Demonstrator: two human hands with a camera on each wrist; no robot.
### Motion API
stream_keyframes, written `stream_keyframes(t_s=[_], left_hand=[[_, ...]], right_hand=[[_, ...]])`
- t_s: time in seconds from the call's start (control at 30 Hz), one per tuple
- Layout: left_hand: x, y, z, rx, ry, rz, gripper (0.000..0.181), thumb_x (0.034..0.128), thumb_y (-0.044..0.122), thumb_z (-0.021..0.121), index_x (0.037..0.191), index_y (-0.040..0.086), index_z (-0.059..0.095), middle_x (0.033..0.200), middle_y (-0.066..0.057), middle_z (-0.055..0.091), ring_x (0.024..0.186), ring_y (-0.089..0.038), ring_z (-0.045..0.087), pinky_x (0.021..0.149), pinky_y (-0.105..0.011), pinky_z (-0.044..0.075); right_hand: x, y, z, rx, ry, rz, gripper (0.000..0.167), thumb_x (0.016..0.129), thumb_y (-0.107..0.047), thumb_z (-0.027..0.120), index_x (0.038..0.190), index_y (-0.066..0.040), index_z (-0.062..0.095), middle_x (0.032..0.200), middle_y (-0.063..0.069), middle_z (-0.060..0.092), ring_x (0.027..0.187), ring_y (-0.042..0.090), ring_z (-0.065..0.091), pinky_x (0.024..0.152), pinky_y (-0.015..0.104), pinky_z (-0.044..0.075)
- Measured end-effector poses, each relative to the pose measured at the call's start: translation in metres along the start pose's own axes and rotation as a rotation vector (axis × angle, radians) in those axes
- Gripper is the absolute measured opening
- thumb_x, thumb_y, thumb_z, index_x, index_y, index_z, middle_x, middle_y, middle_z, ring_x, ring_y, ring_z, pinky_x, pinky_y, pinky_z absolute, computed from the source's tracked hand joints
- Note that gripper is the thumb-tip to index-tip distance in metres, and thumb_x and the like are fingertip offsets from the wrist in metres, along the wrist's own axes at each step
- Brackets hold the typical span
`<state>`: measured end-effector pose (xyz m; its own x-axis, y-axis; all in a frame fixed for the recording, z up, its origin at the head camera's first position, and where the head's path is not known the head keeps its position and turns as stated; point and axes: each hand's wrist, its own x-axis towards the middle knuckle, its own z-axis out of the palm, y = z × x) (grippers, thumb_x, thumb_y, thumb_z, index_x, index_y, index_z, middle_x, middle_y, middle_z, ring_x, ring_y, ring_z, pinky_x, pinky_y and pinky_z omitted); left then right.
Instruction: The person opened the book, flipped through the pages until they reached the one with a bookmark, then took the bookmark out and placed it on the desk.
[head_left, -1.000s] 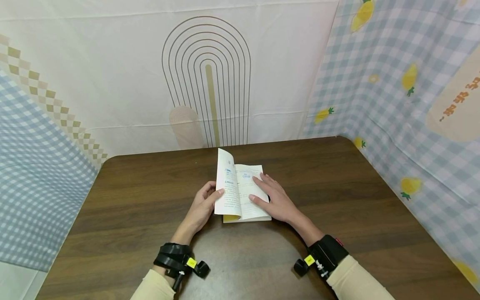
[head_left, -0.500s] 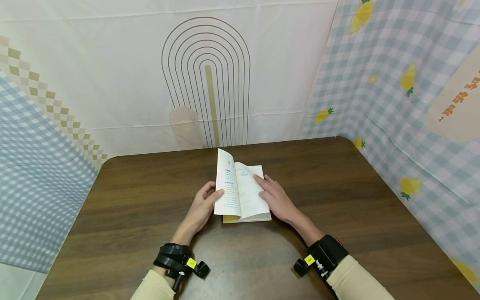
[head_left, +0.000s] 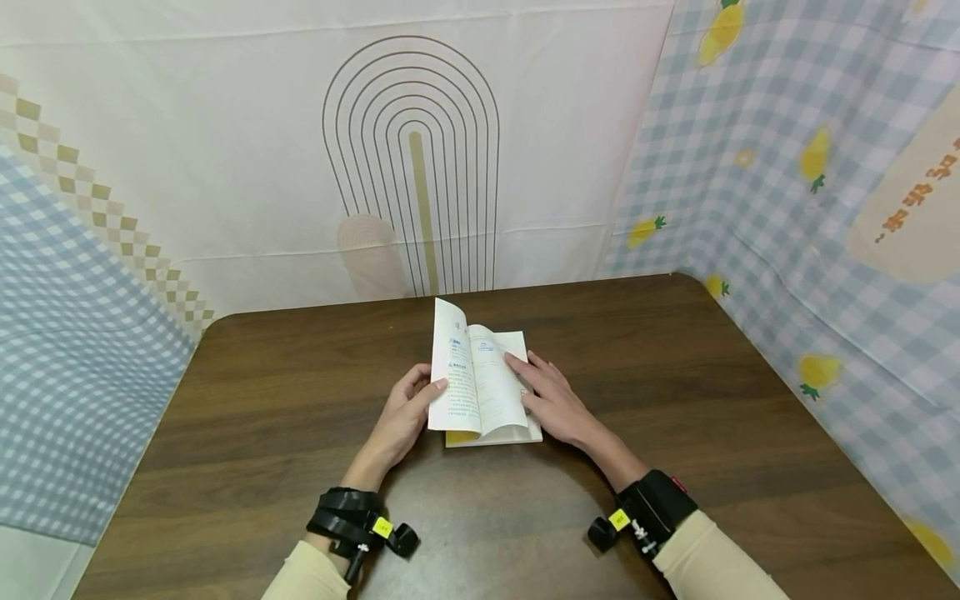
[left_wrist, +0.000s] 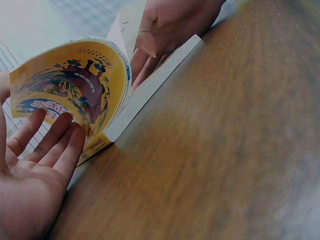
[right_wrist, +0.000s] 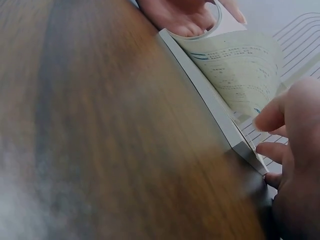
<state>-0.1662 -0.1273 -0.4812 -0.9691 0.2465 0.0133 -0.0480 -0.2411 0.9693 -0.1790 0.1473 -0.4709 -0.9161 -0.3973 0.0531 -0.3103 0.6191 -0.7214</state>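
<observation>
A small paperback book (head_left: 497, 392) lies on the table with its pages spread. My left hand (head_left: 406, 412) holds its raised left part, thumb on the page and fingers behind the yellow illustrated cover (left_wrist: 75, 82). On the right, my right hand (head_left: 553, 402) touches the book with fairly straight fingers. Its thumb and forefinger are at the edge of a lifted, curved page (right_wrist: 240, 75). In the right wrist view, other fingertips (right_wrist: 270, 150) are by the corner of the book's lower block.
The brown wooden table (head_left: 300, 375) extends around the book. A white cloth (head_left: 247, 125) with printed arches hangs behind it. Blue checked cloths (head_left: 757, 192) hang at the sides. Each wrist wears a black strapped camera (head_left: 405, 540).
The right page has lifted from lying flat and bowed leftward, baring pages beneath. My right thumb has slid slightly right, to the page's edge. My left hand has kept its hold.
</observation>
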Motion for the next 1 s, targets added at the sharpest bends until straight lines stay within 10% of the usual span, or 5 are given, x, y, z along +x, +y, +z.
stream_keyframes(t_s=[0.53, 1.0], left_hand=[[-0.0004, 0.0006, 0.0005, -0.009, 0.003, -0.001, 0.036, 0.1075, 0.016, 0.061, 0.135, -0.005, 0.050, 0.128, -0.018, 0.059, 0.105, -0.022, 0.063, 0.082, -0.028, 0.056], [0.0003, -0.0007, 0.0000, -0.007, 0.000, -0.001, 0.037, 0.1073, 0.016, 0.061, 0.135, -0.005, 0.050, 0.128, -0.019, 0.059, 0.106, -0.023, 0.063, 0.083, -0.029, 0.056]], right_hand=[[0.0023, 0.0028, 0.0013, 0.038, 0.093, -0.033, 0.070, 0.113, -0.033, 0.047, 0.168, -0.003, 0.016, 0.172, 0.015, 0.028, 0.159, 0.029, 0.023, 0.128, 0.054, 0.012], [0.0003, 0.0016, 0.0009, 0.054, 0.108, -0.025, 0.060, 0.117, -0.040, 0.029, 0.157, 0.001, 0.047, 0.165, 0.017, 0.040, 0.158, 0.037, 0.025, 0.128, 0.056, 0.013]])
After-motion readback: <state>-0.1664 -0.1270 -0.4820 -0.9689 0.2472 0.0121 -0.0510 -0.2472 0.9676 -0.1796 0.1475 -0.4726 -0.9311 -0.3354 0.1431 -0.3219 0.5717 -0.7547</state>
